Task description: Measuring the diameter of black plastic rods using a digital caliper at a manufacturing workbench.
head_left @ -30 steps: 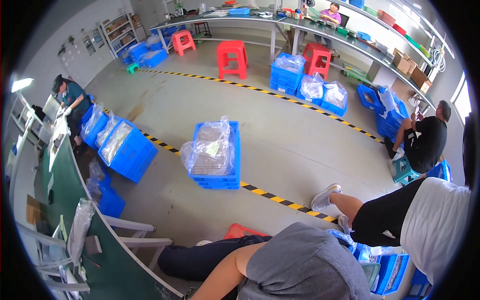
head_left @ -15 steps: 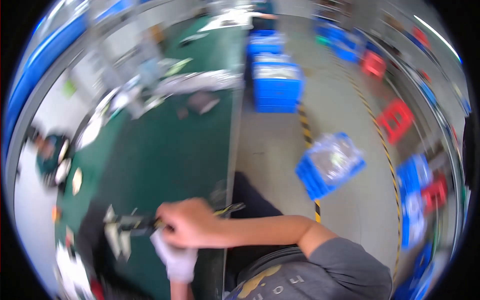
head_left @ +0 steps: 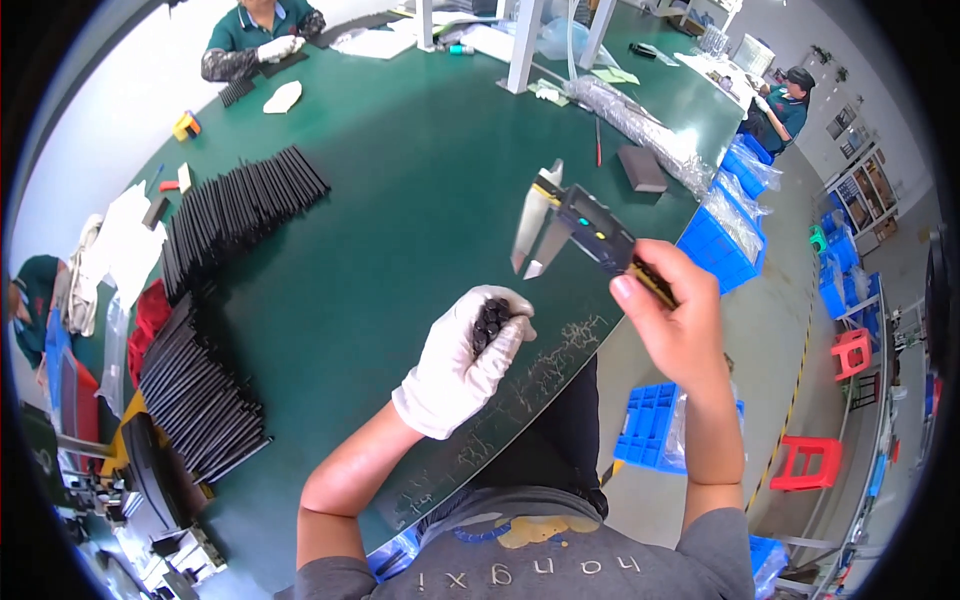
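Observation:
My left hand (head_left: 462, 362), in a white glove, is closed around a bunch of small black pieces (head_left: 490, 324) with rounded ends; the glove hides how long they are. My bare right hand (head_left: 675, 310) grips a digital caliper (head_left: 597, 228) by its black and yellow beam. The caliper's metal jaws (head_left: 540, 232) stand apart with nothing between them, above the green table and a little beyond my left hand. Two rows of black rods lie on the table's left side, a farther row (head_left: 235, 215) and a nearer one (head_left: 200, 395).
On the green table (head_left: 400, 220) lie a brown block (head_left: 641, 169) and a plastic-wrapped roll (head_left: 640, 125). Blue crates (head_left: 722, 238) stand beyond the right edge, another blue crate (head_left: 648, 425) near my right arm, and a red stool (head_left: 806, 463) farther right. Co-workers sit around the table.
My hands were together low at the left, with the caliper by them; now they are apart, the right one holding the caliper up. The view has swung left, bringing the rod rows into sight.

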Action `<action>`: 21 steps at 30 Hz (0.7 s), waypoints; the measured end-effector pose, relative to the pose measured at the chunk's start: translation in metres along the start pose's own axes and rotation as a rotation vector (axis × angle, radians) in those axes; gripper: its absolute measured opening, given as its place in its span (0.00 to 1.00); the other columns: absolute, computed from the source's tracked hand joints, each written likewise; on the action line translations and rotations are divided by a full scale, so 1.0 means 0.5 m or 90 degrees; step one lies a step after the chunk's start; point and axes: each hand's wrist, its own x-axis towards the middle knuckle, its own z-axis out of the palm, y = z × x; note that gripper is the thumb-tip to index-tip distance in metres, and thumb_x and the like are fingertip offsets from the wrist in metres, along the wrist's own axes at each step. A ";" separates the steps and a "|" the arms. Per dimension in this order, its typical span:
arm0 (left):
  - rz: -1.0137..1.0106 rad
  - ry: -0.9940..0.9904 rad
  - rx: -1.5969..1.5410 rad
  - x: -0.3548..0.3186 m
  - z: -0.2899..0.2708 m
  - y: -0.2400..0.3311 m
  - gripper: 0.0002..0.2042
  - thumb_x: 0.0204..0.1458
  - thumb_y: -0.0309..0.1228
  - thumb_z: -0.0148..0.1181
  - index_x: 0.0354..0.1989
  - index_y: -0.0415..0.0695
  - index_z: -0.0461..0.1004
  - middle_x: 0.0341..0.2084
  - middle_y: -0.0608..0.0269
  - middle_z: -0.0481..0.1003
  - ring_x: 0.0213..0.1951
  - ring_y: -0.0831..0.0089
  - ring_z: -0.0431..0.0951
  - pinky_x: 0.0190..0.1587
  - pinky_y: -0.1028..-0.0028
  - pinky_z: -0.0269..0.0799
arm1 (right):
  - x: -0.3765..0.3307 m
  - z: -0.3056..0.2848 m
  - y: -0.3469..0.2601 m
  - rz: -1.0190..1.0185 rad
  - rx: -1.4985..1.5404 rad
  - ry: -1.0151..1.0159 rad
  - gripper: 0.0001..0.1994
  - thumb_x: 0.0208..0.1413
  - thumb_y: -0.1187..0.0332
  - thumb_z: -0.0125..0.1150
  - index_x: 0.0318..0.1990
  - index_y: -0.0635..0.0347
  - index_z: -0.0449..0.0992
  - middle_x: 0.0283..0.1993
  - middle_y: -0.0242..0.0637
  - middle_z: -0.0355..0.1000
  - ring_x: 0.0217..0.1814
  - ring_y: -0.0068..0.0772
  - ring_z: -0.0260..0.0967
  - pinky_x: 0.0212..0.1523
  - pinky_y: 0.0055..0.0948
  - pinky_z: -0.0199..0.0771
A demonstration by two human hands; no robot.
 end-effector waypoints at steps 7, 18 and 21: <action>0.036 0.029 -0.024 -0.012 0.009 -0.016 0.09 0.52 0.19 0.55 0.41 0.39 0.72 0.32 0.58 0.77 0.34 0.77 0.77 0.39 0.79 0.72 | -0.028 -0.028 -0.011 0.008 -0.195 -0.061 0.13 0.44 0.65 0.67 0.35 0.63 0.75 0.23 0.34 0.72 0.15 0.21 0.59 0.17 0.21 0.57; 0.098 0.166 0.023 -0.022 0.028 -0.003 0.10 0.45 0.19 0.65 0.37 0.40 0.77 0.29 0.60 0.78 0.30 0.78 0.77 0.34 0.79 0.73 | -0.048 -0.012 -0.015 0.020 -0.180 -0.040 0.14 0.43 0.65 0.69 0.35 0.63 0.75 0.26 0.35 0.74 0.15 0.22 0.60 0.17 0.20 0.59; 0.125 0.157 0.076 -0.023 0.025 -0.001 0.12 0.43 0.19 0.66 0.38 0.42 0.77 0.29 0.60 0.78 0.30 0.77 0.77 0.33 0.79 0.73 | -0.048 -0.010 -0.018 0.011 -0.189 -0.041 0.14 0.43 0.65 0.69 0.35 0.63 0.75 0.27 0.35 0.74 0.15 0.22 0.60 0.17 0.20 0.59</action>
